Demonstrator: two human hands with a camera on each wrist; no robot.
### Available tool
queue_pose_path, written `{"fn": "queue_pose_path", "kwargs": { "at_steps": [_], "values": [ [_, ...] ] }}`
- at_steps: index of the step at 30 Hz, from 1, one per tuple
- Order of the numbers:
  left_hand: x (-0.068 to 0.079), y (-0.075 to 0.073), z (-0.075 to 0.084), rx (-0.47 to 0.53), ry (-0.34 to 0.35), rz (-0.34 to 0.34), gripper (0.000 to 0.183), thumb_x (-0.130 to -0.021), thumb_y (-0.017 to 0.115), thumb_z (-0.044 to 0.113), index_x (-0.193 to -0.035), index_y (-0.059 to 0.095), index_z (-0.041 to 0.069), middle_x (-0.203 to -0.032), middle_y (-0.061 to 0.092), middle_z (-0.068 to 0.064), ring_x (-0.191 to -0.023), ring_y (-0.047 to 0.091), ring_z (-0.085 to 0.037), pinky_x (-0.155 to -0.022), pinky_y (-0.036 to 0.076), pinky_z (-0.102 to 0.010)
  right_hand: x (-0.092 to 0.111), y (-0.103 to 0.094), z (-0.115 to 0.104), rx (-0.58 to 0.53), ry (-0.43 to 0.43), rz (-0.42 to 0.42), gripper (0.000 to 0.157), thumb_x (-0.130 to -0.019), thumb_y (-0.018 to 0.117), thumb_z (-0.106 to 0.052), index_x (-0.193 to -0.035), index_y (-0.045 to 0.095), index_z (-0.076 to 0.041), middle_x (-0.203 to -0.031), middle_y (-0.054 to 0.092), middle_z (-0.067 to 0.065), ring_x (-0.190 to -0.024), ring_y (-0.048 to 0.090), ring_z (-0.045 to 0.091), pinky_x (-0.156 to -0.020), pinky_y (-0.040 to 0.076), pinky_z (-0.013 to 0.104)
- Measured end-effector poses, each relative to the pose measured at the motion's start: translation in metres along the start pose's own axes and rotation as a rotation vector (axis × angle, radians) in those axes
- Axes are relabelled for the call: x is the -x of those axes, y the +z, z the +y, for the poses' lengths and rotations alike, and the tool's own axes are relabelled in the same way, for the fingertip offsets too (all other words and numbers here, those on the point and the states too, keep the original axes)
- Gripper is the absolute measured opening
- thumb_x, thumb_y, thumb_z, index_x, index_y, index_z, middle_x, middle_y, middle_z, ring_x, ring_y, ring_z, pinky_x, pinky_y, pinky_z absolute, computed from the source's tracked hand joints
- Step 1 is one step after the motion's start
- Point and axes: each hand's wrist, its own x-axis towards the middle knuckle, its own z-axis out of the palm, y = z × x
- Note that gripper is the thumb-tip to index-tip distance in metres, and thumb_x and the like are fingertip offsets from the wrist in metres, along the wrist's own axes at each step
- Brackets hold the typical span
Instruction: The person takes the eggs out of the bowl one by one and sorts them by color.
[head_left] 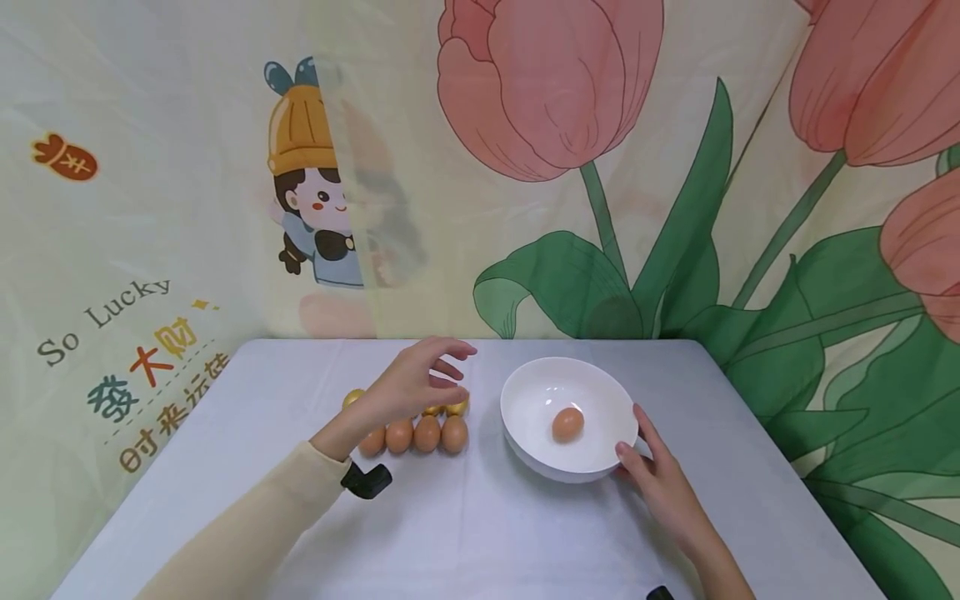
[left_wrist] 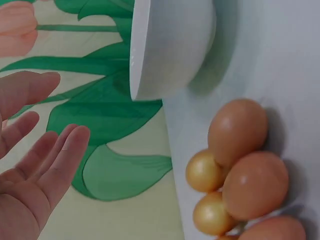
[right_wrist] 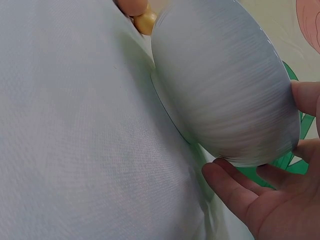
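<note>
A white bowl [head_left: 528,412] stands right of the middle of the table, with one brown egg [head_left: 567,425] inside it. My right hand [head_left: 660,483] grips the bowl's right side, thumb at the rim and other fingers along the outer wall, as the right wrist view also shows. My left hand [head_left: 408,379] is raised over the egg rows with its fingers loosely bent and nothing in them. Below it, several brown eggs [head_left: 453,434] form a front row. Behind them lie gold eggs [head_left: 457,406], partly hidden by the left hand and wrist.
A white cloth covers the table [head_left: 480,533]. Behind it hangs a backdrop [head_left: 420,167] printed with tulips and a cartoon figure. In the left wrist view, two gold eggs [left_wrist: 205,170] sit close against the brown ones.
</note>
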Motion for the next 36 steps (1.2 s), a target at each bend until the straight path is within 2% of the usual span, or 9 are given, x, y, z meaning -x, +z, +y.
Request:
{"fn": "queue_pose_path", "kwargs": {
  "at_steps": [6, 11, 20, 29, 36],
  "values": [
    [-0.017, 0.027, 0.002, 0.046, -0.002, -0.063, 0.061, -0.091, 0.086, 0.014, -0.146, 0.06, 0.022, -0.141, 0.06, -0.001, -0.115, 0.07, -0.018, -0.09, 0.062, -0.029, -0.001, 0.0, 0.001, 0.004, 0.001, -0.003, 0.09, -0.107, 0.056, -0.056, -0.172, -0.001, -0.031, -0.175, 0.011, 0.022, -0.145, 0.047, 0.049, -0.107, 0.053, 0.042],
    [-0.035, 0.052, 0.005, 0.1, 0.045, -0.114, 0.061, -0.09, 0.086, 0.009, -0.145, 0.06, 0.013, -0.14, 0.06, -0.01, -0.113, 0.071, -0.022, -0.09, 0.062, -0.026, 0.0, 0.0, 0.003, 0.006, 0.001, 0.002, 0.09, -0.106, 0.056, -0.059, -0.172, 0.0, -0.033, -0.175, 0.012, 0.021, -0.146, 0.047, 0.048, -0.108, 0.052, 0.042],
    [-0.059, 0.093, 0.013, 0.061, 0.045, -0.209, 0.061, -0.089, 0.087, 0.011, -0.144, 0.061, 0.011, -0.135, 0.063, -0.012, -0.108, 0.073, -0.018, -0.086, 0.06, -0.021, 0.0, 0.001, 0.001, 0.005, 0.007, 0.001, 0.087, -0.108, 0.056, -0.054, -0.172, 0.0, -0.033, -0.175, 0.012, 0.021, -0.146, 0.047, 0.048, -0.108, 0.052, 0.043],
    [-0.077, 0.118, 0.011, 0.04, 0.005, -0.236, 0.059, -0.088, 0.088, 0.01, -0.141, 0.063, 0.012, -0.132, 0.064, -0.008, -0.098, 0.072, -0.01, -0.084, 0.059, -0.019, -0.003, 0.003, -0.002, 0.017, 0.019, -0.003, 0.087, -0.109, 0.055, -0.051, -0.172, -0.002, -0.032, -0.176, 0.011, 0.022, -0.146, 0.046, 0.049, -0.108, 0.052, 0.045],
    [-0.087, 0.134, 0.013, -0.027, -0.012, -0.256, 0.058, -0.088, 0.089, 0.014, -0.141, 0.063, 0.016, -0.13, 0.064, -0.007, -0.094, 0.073, -0.007, -0.082, 0.059, -0.019, -0.001, 0.0, 0.001, 0.013, 0.013, -0.003, 0.085, -0.109, 0.055, -0.05, -0.171, -0.001, -0.034, -0.175, 0.014, 0.022, -0.145, 0.048, 0.048, -0.108, 0.052, 0.046]
  ]
}}
